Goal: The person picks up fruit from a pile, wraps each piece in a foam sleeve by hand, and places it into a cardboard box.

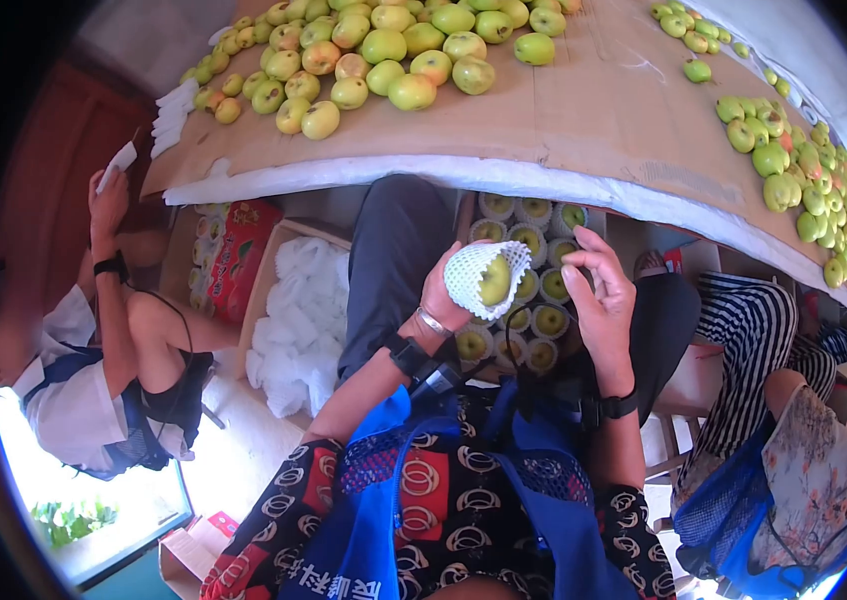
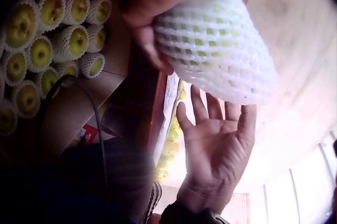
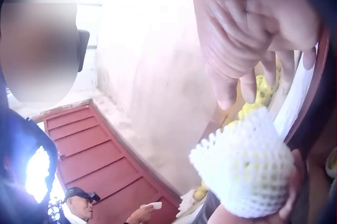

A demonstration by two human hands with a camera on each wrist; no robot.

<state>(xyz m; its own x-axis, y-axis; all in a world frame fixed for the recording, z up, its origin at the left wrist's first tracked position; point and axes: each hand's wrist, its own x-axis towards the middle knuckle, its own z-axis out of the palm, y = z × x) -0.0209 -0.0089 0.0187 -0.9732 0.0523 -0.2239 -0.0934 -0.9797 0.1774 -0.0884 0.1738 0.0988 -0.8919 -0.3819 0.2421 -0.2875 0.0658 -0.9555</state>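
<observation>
Apple in white foam net (image 1: pixel 488 276): held in the air above the open box (image 1: pixel 523 290), green skin showing at the sleeve's open end. Left hand (image 1: pixel 440 300) grips it, fingers curled round the netting. Right hand (image 1: pixel 598 300) just beside it, not touching, fingers spread and relaxed, holding nothing. Box below: rows of netted apples. Bench (image 1: pixel 593 110) beyond, cardboard-covered, carries loose green apples (image 1: pixel 383 50).

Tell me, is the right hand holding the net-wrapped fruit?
No, the left hand grips the foam-netted fruit; the right hand is beside it, fingers loose, holding nothing.
</observation>
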